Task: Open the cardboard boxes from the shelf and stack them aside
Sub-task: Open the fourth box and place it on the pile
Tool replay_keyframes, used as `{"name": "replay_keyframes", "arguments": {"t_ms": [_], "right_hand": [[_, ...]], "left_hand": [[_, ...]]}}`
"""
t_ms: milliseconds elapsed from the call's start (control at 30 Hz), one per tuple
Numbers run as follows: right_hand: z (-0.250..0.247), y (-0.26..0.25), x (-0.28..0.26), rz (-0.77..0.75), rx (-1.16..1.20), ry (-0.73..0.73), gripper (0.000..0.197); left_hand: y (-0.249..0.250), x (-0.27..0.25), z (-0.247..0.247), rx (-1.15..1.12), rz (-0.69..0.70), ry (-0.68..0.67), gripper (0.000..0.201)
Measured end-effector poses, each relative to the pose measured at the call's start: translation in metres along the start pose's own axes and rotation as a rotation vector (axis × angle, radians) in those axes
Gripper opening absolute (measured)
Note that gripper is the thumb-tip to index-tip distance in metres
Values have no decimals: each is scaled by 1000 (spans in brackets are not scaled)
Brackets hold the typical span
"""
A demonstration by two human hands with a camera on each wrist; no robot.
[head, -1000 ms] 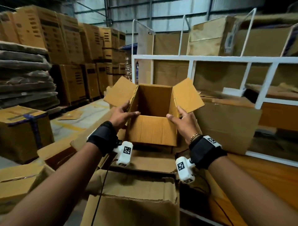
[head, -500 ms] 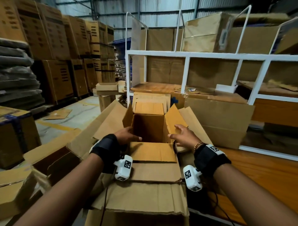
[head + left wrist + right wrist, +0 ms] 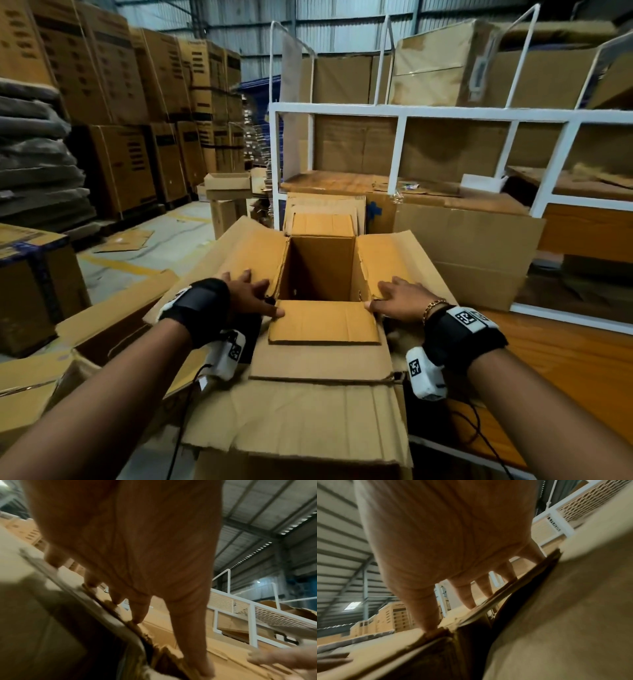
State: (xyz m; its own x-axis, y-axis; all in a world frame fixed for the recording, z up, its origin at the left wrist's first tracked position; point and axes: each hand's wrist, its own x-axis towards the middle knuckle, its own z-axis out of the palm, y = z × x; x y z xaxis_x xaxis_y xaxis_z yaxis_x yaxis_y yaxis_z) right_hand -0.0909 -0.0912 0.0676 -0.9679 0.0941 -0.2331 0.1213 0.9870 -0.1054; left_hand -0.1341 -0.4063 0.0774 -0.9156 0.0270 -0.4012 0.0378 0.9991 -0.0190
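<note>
many tall stacks of printed cartons (image 3: 113, 102) fill the warehouse at far left, their dark print too blurred to read, with a grey layered pile (image 3: 34, 161) in front of them and a taped carton (image 3: 30, 284) on the floor nearer in. ahead and to the right stands a white metal shelf (image 3: 400, 113) crammed with flattened cardboard and closed boxes, one large brown box (image 3: 469, 253) leaning at its base. below the view lies a stack of opened boxes (image 3: 301, 411), flaps spread wide, beside an orange wooden shelf board (image 3: 555, 370). on top of that stack sits the open cardboard box (image 3: 322, 267), upright, all four flaps folded outward, its inside dark. the left hand (image 3: 251, 294) rests on the left flap with fingers spread and fairly straight, thumb at the near flap's corner; its grip is open, pressing rather than clasping. the right hand (image 3: 400, 298) mirrors it on the right flap, fingers extended, grip open too. black wrist straps carry white cameras with square black-and-white markers (image 3: 466, 317).
</note>
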Motion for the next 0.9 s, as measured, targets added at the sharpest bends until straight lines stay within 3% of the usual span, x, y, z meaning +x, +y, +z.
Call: {"name": "replay_keyframes", "arguments": {"t_ms": [133, 467, 633, 800, 900], "right_hand": [[0, 4, -8, -27, 78, -3, 81], [8, 9, -7, -44, 95, -29, 83], [15, 13, 3, -17, 76, -53, 105], [5, 14, -5, -44, 10, -51, 95], [-6, 23, -11, -77, 6, -8, 92]], "left_hand": [[-7, -1, 4, -149, 33, -30, 100], [-8, 2, 8, -178, 59, -16, 102], [-6, 2, 9, -159, 43, -4, 104], [-3, 0, 3, -67, 1, 7, 106], [5, -5, -5, -125, -11, 126, 95]]}}
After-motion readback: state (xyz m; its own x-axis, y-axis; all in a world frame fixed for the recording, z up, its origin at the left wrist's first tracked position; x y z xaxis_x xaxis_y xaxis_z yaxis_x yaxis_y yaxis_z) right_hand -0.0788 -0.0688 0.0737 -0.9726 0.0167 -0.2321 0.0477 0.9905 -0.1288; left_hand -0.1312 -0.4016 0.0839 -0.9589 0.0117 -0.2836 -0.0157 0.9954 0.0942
